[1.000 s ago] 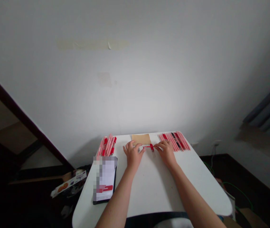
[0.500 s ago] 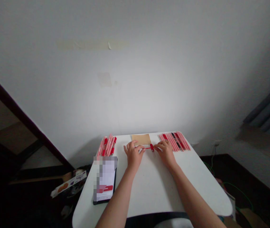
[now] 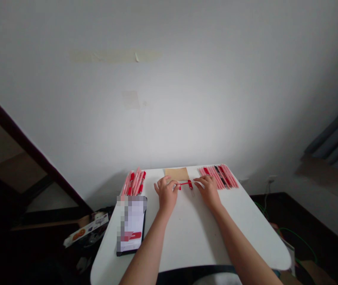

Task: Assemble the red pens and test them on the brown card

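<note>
At the middle of the white table [image 3: 192,225], my left hand [image 3: 167,196] pinches a thin red stick [image 3: 184,183], which looks like a pen refill. A small red piece shows beside its fingertips. The stick reaches right to a short red pen part [image 3: 190,185], with a faint clear piece below it. My right hand [image 3: 209,190] is just right of this part, thumb and forefinger slightly apart. Whether a small clear piece lies between those fingers is too faint to make out. A tan card [image 3: 177,174] lies behind my hands.
Pink and red pens [image 3: 133,183] are bunched at the back left. A row of pink, red and black pens [image 3: 220,177] lies at the back right. A phone [image 3: 131,225] lies by my left forearm. The wall [image 3: 171,130] rises behind the table.
My right fingers have parted a little and drawn slightly right from the red pen part. My left hand has shifted slightly left, and a small red piece now shows at its fingertips.
</note>
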